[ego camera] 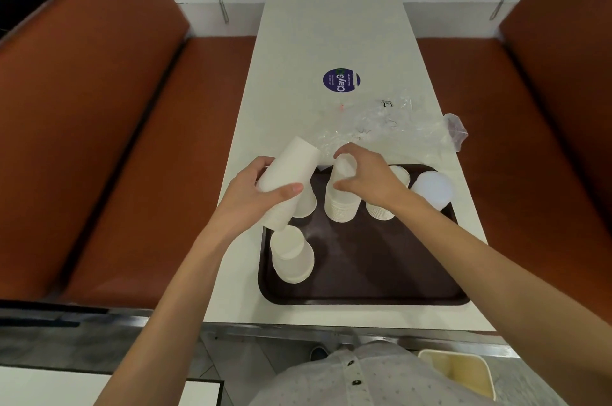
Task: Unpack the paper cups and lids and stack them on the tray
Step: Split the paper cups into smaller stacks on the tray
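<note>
White table [298,57] runs off toward 12 o'clock, with a rust-brown left bench [132,140] and right bench [503,100] flanking it. Dark brown tray [381,266] sits at the near end of the table, toward its right edge.

Left hand [255,193]: fingers and thumb wrapped round a tilted cup stack [291,170], held in the air over the tray's 10 o'clock corner, closed end pointing to 1 o'clock.

Right hand [371,177]: fingers curled down over the top cup [344,167] of the middle stack [342,206], which stands rim-down at the tray's 12 o'clock.

Also on the tray:
- single cup [306,203], rim-down, at 11 o'clock, partly hidden behind the held stack;
- short stack [381,210] at 1 o'clock, partly hidden by the right wrist;
- near stack [293,256] at 9 o'clock, leaning slightly.

White lids [432,190] sit at the tray's 2 o'clock corner, overlapping its rim; how many, cannot tell.

Crumpled clear plastic wrap [397,124] lies on the table beyond the tray, at 12 to 1 o'clock. Round blue sticker [341,80] farther out at 12 o'clock.
</note>
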Demonstrator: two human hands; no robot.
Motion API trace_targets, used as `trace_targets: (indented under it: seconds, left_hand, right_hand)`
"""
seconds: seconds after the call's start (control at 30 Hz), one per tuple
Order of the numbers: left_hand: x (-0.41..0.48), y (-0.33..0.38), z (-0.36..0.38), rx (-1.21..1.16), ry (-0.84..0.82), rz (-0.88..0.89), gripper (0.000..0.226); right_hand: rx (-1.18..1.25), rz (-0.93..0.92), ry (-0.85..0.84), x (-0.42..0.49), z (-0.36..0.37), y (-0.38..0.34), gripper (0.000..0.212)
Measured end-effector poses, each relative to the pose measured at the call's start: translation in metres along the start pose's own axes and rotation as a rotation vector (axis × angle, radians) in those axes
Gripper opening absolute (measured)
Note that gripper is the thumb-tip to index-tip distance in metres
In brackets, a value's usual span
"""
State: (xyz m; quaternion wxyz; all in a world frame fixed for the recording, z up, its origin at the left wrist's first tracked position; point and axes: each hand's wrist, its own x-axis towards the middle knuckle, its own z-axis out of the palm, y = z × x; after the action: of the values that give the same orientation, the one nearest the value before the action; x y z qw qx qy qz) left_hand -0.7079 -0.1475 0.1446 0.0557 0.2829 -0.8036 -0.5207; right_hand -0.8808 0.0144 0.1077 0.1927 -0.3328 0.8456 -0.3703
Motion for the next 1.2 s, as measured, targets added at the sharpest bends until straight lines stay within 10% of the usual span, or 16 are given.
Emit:
trace_targets:
  seconds: [0.23, 0.47, 0.9, 1.2]
  left_hand:
    - [0.003, 0.008, 0.003, -0.052, 0.020, 0.026, 0.061]
    - [0.004, 0.023, 0.014, -0.080, 0.044, 0.058, 0.072]
    - [0.005, 0.036, 0.023, 0.021, 0.102, 0.081, 0.070]
    - [-0.003, 0.034, 0.028, -0.152, 0.056, -0.014, 0.078]
  right_hand:
    - [-0.093, -0.042, 0.026, 0.001, 0.002, -0.004, 0.061]
    - [0.538, -0.022, 0.064, -0.026, -0.009, -0.052, 0.041]
    - [0.960, 0.150, 0.016, -0.030, -0.024, -0.058, 0.057]
    - [0.873, 0.123, 0.095, -0.031, -0.023, -0.058, 0.057]
